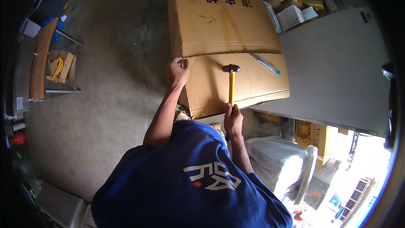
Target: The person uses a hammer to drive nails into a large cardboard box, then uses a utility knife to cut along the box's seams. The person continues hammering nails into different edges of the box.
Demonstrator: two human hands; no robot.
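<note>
A large brown cardboard box (223, 25) stands in front of me, with a seam across its top. My right hand (233, 122) is wrapped round the handle of a hammer (232, 88), whose dark metal head is over the nearer part of the box. At the box's left edge, by the seam, my left hand (178, 71) has its fingers curled closed; what they pinch, if anything, is too small to make out. To the right of the hammer head lies a slim blue utility knife (265, 64) with a green end, slanting across the cardboard.
A wide grey panel (329, 67) borders the box on the right. Plastic-wrapped goods (274, 156) stand at my lower right. On the left is a wood-edged table (44, 59) with a small carton (67, 65) holding a yellow cable. Concrete floor (114, 59) lies between table and box.
</note>
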